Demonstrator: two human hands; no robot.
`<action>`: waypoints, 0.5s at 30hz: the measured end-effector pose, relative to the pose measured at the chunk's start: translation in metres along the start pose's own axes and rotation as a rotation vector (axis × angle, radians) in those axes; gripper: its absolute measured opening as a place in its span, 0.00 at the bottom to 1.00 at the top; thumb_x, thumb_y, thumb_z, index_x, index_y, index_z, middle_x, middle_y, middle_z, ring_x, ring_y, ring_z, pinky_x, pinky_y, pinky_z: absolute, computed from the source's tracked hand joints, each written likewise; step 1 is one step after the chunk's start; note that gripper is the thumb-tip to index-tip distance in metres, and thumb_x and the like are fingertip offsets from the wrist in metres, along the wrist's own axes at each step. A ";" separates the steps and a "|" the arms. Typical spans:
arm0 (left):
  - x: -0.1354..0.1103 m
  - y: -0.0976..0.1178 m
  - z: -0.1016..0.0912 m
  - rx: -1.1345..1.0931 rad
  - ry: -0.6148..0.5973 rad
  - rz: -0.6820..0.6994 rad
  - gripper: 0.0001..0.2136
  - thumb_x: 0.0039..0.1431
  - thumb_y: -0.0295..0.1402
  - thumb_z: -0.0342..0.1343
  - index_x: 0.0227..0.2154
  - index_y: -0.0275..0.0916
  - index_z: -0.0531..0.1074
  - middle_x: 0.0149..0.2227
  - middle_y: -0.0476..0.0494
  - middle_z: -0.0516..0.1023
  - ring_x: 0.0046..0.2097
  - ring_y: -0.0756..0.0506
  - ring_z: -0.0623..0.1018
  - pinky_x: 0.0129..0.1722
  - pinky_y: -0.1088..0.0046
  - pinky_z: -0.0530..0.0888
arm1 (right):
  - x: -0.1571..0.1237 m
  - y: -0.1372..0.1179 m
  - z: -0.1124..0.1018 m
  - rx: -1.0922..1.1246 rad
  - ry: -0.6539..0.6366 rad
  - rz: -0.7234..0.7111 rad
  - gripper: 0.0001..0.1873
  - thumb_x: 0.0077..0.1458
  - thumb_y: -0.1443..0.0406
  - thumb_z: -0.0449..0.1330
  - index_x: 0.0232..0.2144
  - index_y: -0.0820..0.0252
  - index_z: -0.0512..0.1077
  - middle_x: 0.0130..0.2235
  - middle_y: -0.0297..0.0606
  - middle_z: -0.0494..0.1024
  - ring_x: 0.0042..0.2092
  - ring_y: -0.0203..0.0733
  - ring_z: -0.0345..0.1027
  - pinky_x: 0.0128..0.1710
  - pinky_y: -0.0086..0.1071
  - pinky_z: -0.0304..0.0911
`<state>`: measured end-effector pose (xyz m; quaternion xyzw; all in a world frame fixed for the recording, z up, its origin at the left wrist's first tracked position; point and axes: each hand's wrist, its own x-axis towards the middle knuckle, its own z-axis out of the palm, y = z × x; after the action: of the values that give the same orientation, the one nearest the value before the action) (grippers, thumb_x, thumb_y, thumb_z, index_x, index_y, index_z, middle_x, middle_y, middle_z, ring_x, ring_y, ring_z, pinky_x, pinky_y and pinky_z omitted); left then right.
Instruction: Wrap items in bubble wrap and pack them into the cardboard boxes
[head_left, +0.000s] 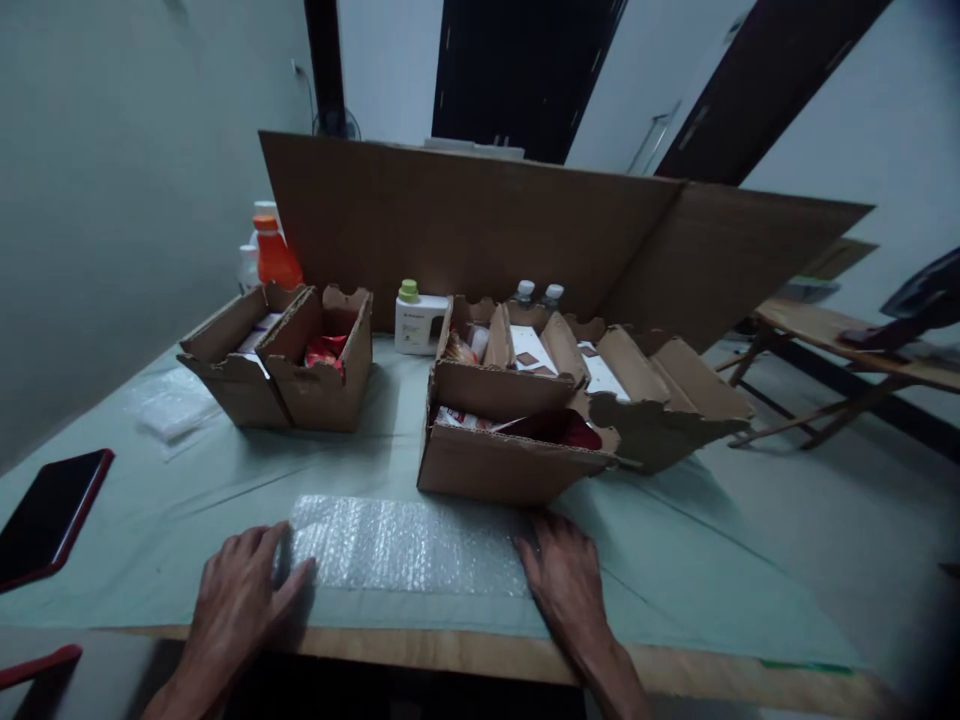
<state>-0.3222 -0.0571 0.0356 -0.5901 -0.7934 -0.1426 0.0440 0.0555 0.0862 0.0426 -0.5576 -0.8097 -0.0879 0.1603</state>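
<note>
A sheet of bubble wrap [405, 545] lies flat on the pale green table cover [225, 480] near the front edge. My left hand [244, 590] rests flat on the sheet's left end, fingers spread. At the sheet's right end lies my right hand [566, 580], fingers stretched out and pressing on the wrap, just in front of a cardboard box [502, 455]. Neither hand holds anything.
Open cardboard boxes [300, 365] with red packets stand left and centre-right. A white bottle [416, 320], an orange bottle [276, 255] and a tall cardboard sheet [480, 225] stand behind. A dark phone [49, 515] lies at far left; another bubble wrap piece [172, 410] nearby.
</note>
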 end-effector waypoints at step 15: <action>0.117 0.048 -0.036 -0.041 0.112 0.195 0.15 0.61 0.28 0.51 0.49 0.38 0.74 0.48 0.37 0.81 0.46 0.39 0.80 0.44 0.64 0.74 | -0.080 -0.061 -0.045 1.170 -0.667 0.154 0.38 0.59 0.62 0.57 0.70 0.51 0.54 0.36 0.34 0.76 0.31 0.36 0.68 0.34 0.28 0.65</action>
<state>-0.3155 0.0532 0.1058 -0.6564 -0.7255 -0.1864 0.0900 0.0318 -0.0206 0.0579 -0.4325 -0.6880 0.5533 0.1830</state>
